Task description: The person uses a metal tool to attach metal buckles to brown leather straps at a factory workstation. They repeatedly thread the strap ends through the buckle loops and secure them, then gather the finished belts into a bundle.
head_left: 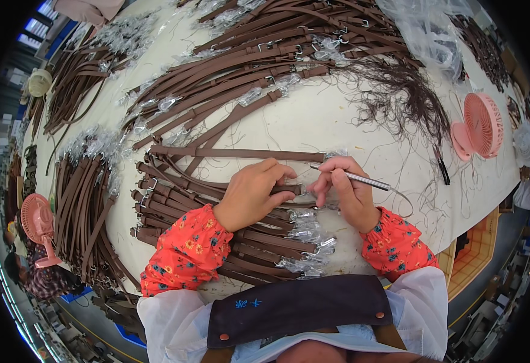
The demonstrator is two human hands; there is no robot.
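L hand [248,192] on strap [288,189], R hand [351,192] w/ pen-like tool [371,181]

The straps [235,153] look matt and leathery, the pen-like tool [369,180] smooth metal, the wrapping [306,235] glossy plastic

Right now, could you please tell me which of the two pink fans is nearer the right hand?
The right-hand pink fan, beside the tangled threads; the left-hand pink fan stands far away, past the bundled straps.

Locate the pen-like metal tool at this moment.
In the head view, the pen-like metal tool is in the right hand, thin end toward the left hand.
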